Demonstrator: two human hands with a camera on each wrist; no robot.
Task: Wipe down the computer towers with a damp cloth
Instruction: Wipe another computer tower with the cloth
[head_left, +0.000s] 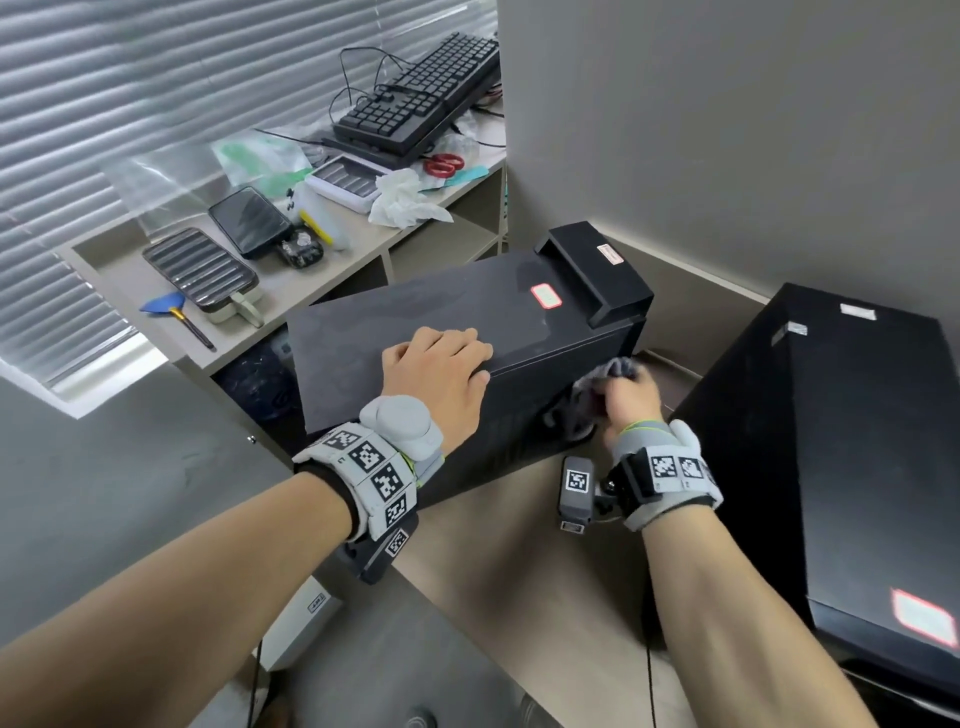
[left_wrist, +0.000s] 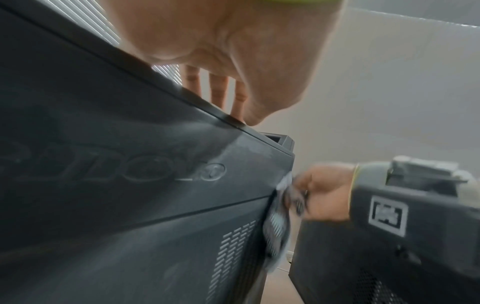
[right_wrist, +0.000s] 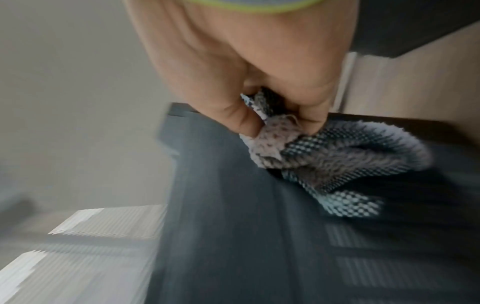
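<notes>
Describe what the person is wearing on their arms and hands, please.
Both forearms are bare, with no sleeves. The left hand and right hand wear no gloves. Each wrist carries a padded grey band printed with black-and-white square tag markers, edged with a thin yellow-green trim and a black cuff. A dark box-shaped camera unit with its own tag hangs under each wrist.

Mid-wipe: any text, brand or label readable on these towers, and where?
Nothing reads clearly.
Embossed lettering on the near tower's side: blurred, inverted, unreadable.
Red-edged sticker on its top: too small.
White labels on the right tower: too small.
Wristband squares: coded patterns, no words.
</notes>
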